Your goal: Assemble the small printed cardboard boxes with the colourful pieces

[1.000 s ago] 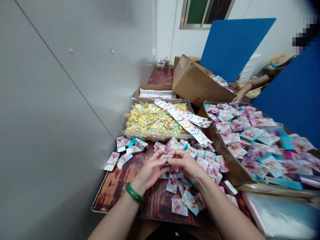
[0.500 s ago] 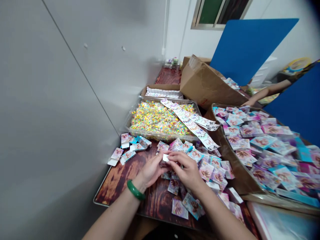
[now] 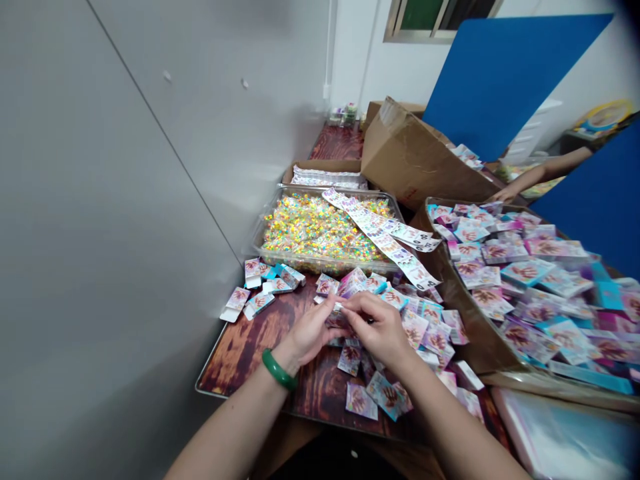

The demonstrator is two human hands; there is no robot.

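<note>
My left hand (image 3: 311,331), with a green bangle (image 3: 279,371) at its wrist, is closed around a small printed box (image 3: 338,313), mostly hidden by the fingers. At the box's near-right end, my right hand (image 3: 379,328) has its thumb and forefinger pinched against the white flap. Beneath and to the right of both hands lies a pile of similar small boxes (image 3: 387,393) in purple, pink and blue. Several more small boxes (image 3: 259,303), some with open flaps, lie to the left on the wood-patterned table (image 3: 240,357).
Behind my hands stands a clear tray (image 3: 320,263) of colourful bead packets, with printed sticker strips (image 3: 385,233) across it. A large carton (image 3: 465,333) full of small boxes is at the right. Grey wall (image 3: 125,267) borders the left. Another person's arm (image 3: 540,180) reaches in at the far right.
My right fingers have drawn in tighter at the box's flap, which shows less white now. The whole view has shifted slightly; the piles look unchanged.
</note>
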